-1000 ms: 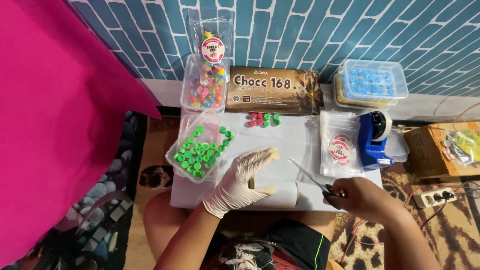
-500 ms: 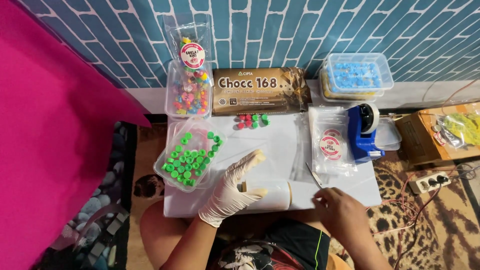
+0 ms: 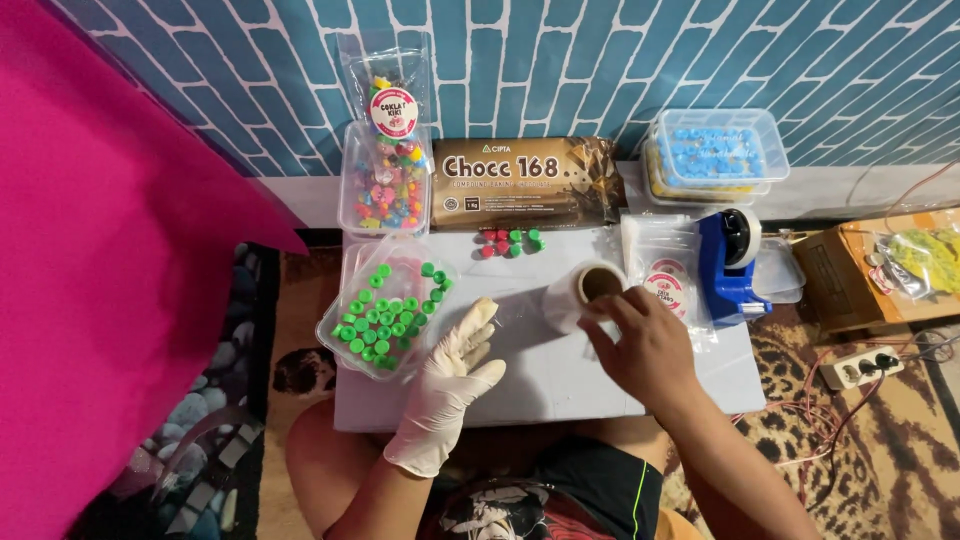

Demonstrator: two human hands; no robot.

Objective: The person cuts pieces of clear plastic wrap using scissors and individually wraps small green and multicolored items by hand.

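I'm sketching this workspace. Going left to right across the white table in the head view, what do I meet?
Tray of green caps → gloved left hand → roll of clear film, gripped by the bare right hand → blue tape dispenser.

A long brown packet (image 3: 527,184) leans against the wall. Left of it stands a clear bag with a round red-white label (image 3: 393,112); another labelled bag (image 3: 668,288) lies flat beside the blue dispenser.
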